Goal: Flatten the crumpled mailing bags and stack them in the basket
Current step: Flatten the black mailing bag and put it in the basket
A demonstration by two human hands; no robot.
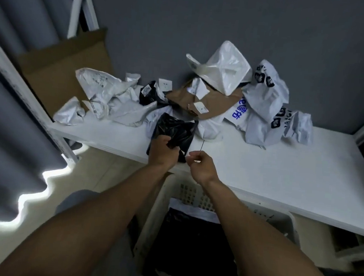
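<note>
A crumpled black mailing bag (pixel 176 129) lies at the front edge of the white table (pixel 282 174). My left hand (pixel 161 150) grips its lower part. My right hand (pixel 199 164), just right of the bag, pinches a thin dark strip that runs up from its fingers. Behind them a heap of crumpled bags covers the back of the table: white bags (pixel 106 92), a brown paper bag (pixel 210 103), a small black bag (pixel 149 93) and white printed bags (pixel 266 105). Below the table edge stands the white slotted basket (pixel 191 195), with a flat black bag (pixel 192 247) lying inside.
A brown cardboard box (pixel 60 67) leans at the table's back left, next to a white metal rack post (pixel 18 79). Grey curtains (pixel 6 167) hang on the left. A grey wall backs the table. The table's right half is bare white surface.
</note>
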